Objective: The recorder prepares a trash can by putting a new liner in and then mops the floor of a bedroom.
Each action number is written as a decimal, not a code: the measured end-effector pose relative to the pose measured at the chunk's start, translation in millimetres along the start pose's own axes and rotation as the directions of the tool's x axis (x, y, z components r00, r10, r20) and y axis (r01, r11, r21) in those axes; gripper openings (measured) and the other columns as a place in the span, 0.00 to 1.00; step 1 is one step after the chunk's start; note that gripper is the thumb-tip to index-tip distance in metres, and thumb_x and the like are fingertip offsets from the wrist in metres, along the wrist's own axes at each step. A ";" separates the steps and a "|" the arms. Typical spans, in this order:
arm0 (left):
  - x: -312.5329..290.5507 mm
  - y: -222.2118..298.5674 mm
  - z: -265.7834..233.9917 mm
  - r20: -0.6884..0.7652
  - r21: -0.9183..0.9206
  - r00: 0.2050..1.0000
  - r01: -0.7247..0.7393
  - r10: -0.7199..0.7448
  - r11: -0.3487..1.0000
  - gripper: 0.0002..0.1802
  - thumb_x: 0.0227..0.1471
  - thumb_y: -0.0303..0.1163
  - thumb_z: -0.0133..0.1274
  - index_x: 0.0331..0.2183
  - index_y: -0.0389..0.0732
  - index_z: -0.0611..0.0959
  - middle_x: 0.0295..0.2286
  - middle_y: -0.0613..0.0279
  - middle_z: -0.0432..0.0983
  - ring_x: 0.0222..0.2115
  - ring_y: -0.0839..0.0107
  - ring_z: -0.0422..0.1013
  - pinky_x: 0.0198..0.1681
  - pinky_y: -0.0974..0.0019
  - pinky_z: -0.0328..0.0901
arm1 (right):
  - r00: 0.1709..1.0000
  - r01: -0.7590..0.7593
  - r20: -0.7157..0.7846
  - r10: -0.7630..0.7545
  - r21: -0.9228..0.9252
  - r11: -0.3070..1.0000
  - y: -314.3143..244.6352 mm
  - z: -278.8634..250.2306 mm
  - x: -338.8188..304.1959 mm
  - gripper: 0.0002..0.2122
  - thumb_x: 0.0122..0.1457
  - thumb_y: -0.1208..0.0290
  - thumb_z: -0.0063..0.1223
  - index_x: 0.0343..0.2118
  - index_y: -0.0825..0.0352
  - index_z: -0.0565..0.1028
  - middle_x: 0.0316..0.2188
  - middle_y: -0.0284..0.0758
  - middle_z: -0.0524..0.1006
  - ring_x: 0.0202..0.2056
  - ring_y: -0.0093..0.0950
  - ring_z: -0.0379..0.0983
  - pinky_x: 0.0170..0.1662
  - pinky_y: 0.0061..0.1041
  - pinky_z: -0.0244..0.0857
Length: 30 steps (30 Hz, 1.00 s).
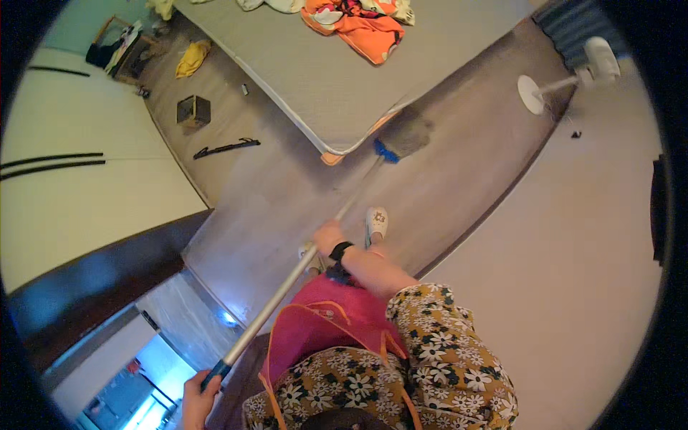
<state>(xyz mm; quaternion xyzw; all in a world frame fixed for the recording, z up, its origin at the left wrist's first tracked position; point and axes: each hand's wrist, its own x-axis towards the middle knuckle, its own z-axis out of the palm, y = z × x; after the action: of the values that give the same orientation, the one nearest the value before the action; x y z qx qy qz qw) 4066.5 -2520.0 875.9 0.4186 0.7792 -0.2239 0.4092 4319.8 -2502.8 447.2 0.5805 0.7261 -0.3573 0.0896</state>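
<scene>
A long silver-poled mop slants across in front of me, from lower left up to the bed's near corner. Its blue head rests on the floor by the bed's edge, with grey-brown strands spread beyond it; they are blurred, so I cannot tell mop from broom for certain. My left hand is closed round the dark grip at the pole's lower-left end. Higher up the pole, my right hand wraps round the shaft, slightly smeared by motion, with a black band on its wrist.
The bed holds orange bedding. A white standing fan is at the right wall. On the left floor lie a yellow cloth, a small box and a black hanger-like object, beside pale wardrobes.
</scene>
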 end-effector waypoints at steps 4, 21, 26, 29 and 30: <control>-12.0 -89.0 -63.8 -0.089 0.249 0.995 0.074 -0.054 0.966 0.17 0.49 0.40 0.47 0.34 0.36 0.76 0.16 0.65 0.66 0.18 0.74 0.58 0.24 0.70 0.57 | 0.988 0.147 -0.071 -0.139 0.133 0.980 -117.7 32.6 5.1 0.07 0.41 0.68 0.47 0.20 0.63 0.76 0.23 0.40 0.75 0.29 0.37 0.71 0.34 0.38 0.62; 119.2 -155.7 -97.7 0.379 -0.029 0.925 -0.025 0.034 0.999 0.15 0.45 0.30 0.50 0.38 0.39 0.74 0.15 0.66 0.68 0.10 0.78 0.60 0.11 0.76 0.57 | 0.946 0.312 -0.050 -0.320 0.415 0.855 -83.8 58.3 6.6 0.07 0.37 0.71 0.52 0.24 0.60 0.73 0.26 0.36 0.74 0.34 0.37 0.70 0.34 0.36 0.64; 128.8 -22.3 -16.4 0.333 -0.007 0.941 -0.054 0.053 0.999 0.10 0.41 0.28 0.50 0.31 0.38 0.76 0.11 0.70 0.64 0.08 0.82 0.56 0.10 0.76 0.51 | 0.975 0.072 -0.223 -0.017 0.242 0.968 64.1 45.5 -2.6 0.08 0.35 0.72 0.52 0.24 0.60 0.73 0.23 0.35 0.74 0.31 0.36 0.71 0.36 0.37 0.62; 129.4 77.0 42.8 0.358 0.014 0.927 -0.124 0.111 0.992 0.11 0.41 0.26 0.49 0.33 0.37 0.75 0.11 0.68 0.64 0.08 0.81 0.56 0.10 0.78 0.51 | 0.953 0.027 -0.303 0.028 0.178 0.984 150.3 -1.3 -30.9 0.09 0.36 0.72 0.52 0.25 0.59 0.73 0.25 0.35 0.74 0.33 0.34 0.70 0.38 0.37 0.60; 132.9 107.4 63.1 0.399 -0.088 0.897 -0.168 0.189 0.982 0.12 0.42 0.25 0.49 0.34 0.36 0.74 0.11 0.68 0.64 0.08 0.81 0.57 0.10 0.78 0.51 | 0.937 0.027 -0.349 0.023 0.139 0.990 178.7 -15.4 -39.9 0.09 0.37 0.72 0.52 0.26 0.58 0.74 0.26 0.36 0.74 0.34 0.34 0.69 0.38 0.35 0.60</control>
<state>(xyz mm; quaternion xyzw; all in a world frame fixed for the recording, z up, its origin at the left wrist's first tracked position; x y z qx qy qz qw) 4142.8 -2442.3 730.0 0.4221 0.6413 -0.2470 0.5912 4498.7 -2511.7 406.1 0.6390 0.7038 -0.2992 -0.0828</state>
